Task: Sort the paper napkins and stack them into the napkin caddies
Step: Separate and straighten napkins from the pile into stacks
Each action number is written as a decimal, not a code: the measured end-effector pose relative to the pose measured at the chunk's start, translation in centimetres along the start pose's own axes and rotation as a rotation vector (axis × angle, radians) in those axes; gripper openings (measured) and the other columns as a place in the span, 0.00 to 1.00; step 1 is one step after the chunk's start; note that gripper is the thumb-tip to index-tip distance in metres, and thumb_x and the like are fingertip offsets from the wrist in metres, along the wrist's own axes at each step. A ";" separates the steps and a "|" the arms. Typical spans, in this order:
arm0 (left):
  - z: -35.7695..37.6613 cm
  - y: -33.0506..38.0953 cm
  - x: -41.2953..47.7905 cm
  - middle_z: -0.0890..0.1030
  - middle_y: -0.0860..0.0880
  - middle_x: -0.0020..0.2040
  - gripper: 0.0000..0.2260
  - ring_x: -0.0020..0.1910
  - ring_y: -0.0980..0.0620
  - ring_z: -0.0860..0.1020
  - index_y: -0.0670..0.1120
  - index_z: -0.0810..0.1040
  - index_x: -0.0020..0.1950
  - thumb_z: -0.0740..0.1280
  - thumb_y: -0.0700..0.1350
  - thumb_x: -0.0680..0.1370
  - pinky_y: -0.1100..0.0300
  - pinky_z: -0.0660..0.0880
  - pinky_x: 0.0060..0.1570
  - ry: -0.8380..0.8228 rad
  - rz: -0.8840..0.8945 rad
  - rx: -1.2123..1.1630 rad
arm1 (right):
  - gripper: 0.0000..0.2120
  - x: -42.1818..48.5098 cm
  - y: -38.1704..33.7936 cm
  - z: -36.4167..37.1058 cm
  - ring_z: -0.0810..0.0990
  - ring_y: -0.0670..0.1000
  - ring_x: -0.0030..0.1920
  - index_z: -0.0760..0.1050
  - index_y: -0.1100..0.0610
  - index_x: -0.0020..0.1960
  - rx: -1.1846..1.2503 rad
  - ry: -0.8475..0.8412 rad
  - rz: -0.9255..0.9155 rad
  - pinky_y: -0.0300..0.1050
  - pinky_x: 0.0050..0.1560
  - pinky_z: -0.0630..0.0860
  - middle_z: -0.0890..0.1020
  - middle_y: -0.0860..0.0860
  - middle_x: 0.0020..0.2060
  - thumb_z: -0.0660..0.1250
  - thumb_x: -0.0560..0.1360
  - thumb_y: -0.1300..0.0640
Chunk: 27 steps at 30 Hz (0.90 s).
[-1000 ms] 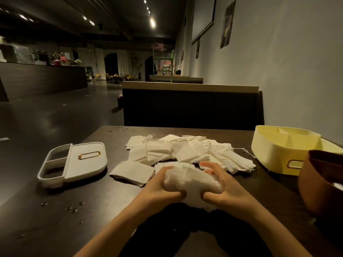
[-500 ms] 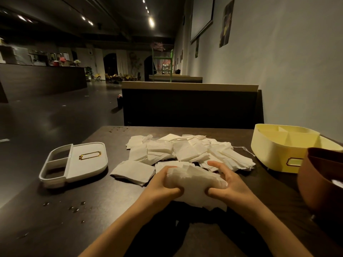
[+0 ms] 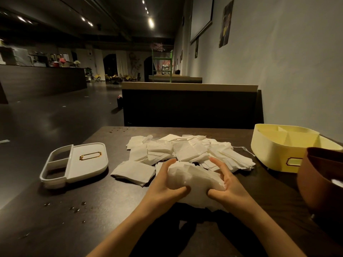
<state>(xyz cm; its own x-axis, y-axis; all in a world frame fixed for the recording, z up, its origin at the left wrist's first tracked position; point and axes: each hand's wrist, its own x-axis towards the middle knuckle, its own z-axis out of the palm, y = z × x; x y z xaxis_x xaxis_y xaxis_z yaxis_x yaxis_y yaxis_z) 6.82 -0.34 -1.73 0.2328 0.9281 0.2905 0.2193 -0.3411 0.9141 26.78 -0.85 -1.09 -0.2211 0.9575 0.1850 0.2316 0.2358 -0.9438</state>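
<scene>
Dark table (image 3: pixel 111 210) w/ loose napkin pile (image 3: pixel 185 151) at mid; yellow caddy (image 3: pixel 269 151) on R, white caddy (image 3: pixel 89 164) on L. Napkin bundle (image 3: pixel 194 180) just in front of pile, gripped by left hand (image 3: pixel 165 190) & right hand (image 3: pixel 230 186), fingers curled round its ends.

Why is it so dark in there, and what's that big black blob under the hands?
In the head view, only small ceiling lights glow, glaring as bright spots, so the room is dim. Also in the head view, the black blob on the table looks like a shadow cast below the left hand and right hand, which grip a bunch of napkins.
</scene>
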 end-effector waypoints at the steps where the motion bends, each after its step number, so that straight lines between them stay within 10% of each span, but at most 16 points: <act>1: -0.2 -0.1 -0.1 0.70 0.53 0.63 0.36 0.59 0.56 0.74 0.65 0.61 0.66 0.76 0.51 0.66 0.56 0.76 0.58 -0.016 0.002 0.000 | 0.41 -0.1 0.0 -0.1 0.75 0.51 0.59 0.58 0.36 0.68 0.014 0.001 -0.002 0.43 0.51 0.80 0.70 0.51 0.62 0.69 0.69 0.70; 10: -0.6 0.3 -0.8 0.71 0.49 0.61 0.25 0.52 0.47 0.79 0.66 0.65 0.58 0.75 0.50 0.69 0.58 0.81 0.45 -0.137 0.080 0.034 | 0.41 -0.5 -0.2 0.0 0.80 0.49 0.53 0.55 0.41 0.71 0.088 -0.059 0.062 0.41 0.47 0.80 0.72 0.46 0.58 0.69 0.70 0.71; 22: -0.1 0.3 -0.7 0.76 0.58 0.46 0.07 0.44 0.63 0.75 0.54 0.74 0.47 0.71 0.47 0.73 0.69 0.75 0.41 0.034 0.176 0.221 | 0.41 -0.1 0.0 -0.2 0.78 0.51 0.54 0.56 0.40 0.69 0.113 -0.085 0.084 0.40 0.44 0.80 0.70 0.50 0.60 0.69 0.69 0.72; 27: -0.7 -0.3 -0.4 0.79 0.52 0.44 0.04 0.41 0.57 0.77 0.48 0.75 0.44 0.69 0.41 0.74 0.65 0.76 0.38 0.021 0.094 0.136 | 0.40 -0.1 0.2 -0.3 0.74 0.56 0.62 0.58 0.38 0.67 0.063 -0.060 0.069 0.49 0.55 0.79 0.69 0.54 0.65 0.69 0.69 0.72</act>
<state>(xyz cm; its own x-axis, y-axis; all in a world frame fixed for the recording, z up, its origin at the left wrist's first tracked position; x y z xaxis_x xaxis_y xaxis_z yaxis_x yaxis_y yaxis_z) 6.03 -0.51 -1.88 0.2386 0.8938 0.3798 0.3241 -0.4420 0.8364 27.17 -0.88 -1.19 -0.2637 0.9590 0.1039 0.1892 0.1570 -0.9693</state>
